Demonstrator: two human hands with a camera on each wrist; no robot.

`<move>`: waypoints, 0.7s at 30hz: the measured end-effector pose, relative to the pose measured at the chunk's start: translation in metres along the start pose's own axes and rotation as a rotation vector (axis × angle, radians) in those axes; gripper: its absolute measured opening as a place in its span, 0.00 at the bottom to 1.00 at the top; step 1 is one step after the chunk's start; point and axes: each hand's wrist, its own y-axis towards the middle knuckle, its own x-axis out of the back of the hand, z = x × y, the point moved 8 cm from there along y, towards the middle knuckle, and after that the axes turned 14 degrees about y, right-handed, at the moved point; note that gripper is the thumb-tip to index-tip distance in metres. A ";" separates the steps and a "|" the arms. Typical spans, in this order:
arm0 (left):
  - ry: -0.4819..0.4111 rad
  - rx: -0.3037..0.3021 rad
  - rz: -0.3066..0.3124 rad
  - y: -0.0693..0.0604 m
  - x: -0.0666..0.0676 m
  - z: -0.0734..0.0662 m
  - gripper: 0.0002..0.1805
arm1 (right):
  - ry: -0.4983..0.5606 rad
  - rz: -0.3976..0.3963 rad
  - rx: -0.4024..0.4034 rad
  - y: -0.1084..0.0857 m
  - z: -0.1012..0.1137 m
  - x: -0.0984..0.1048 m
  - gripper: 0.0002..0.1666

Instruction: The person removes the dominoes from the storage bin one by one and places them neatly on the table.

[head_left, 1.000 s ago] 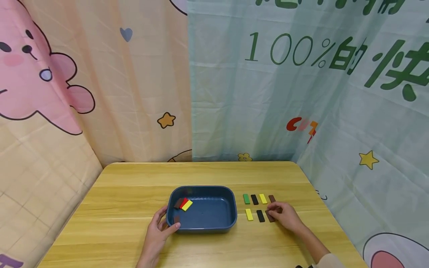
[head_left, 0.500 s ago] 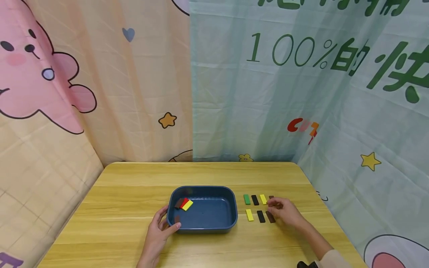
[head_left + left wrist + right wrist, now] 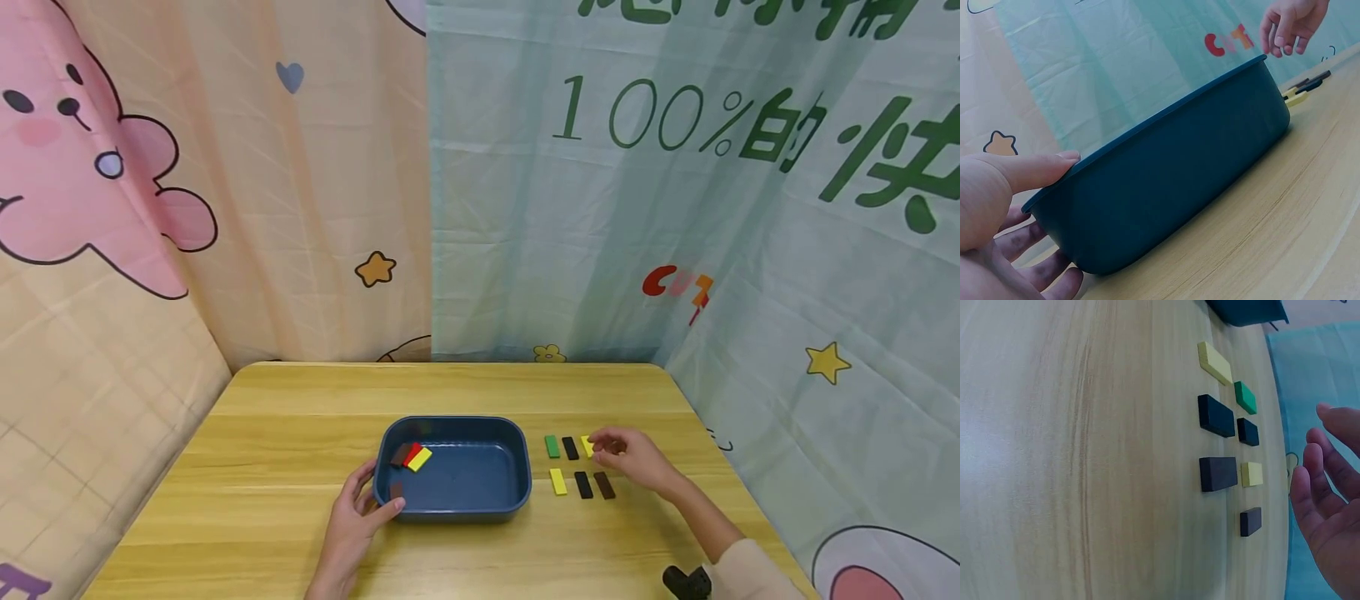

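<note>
seven tiles [image 3: 1247,432] below the right fingers [image 3: 1304,499]

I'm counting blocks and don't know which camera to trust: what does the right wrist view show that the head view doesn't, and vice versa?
Only right wrist: the rectangular dark brown block ending the far row, hidden behind the right hand in the head view.

Only head: the left hand holding the rectangular dark blue bin, and the red block and yellow block inside.

Both: right hand, bin (partly), wood-grain table, and six other tabletop blocks.
</note>
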 end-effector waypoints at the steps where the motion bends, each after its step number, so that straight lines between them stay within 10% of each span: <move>1: 0.000 -0.004 0.001 0.000 0.000 0.000 0.46 | 0.000 0.011 0.003 0.001 0.002 -0.001 0.14; 21: 0.003 0.004 0.002 0.001 0.000 0.001 0.45 | -0.035 0.249 0.084 0.036 0.045 -0.046 0.16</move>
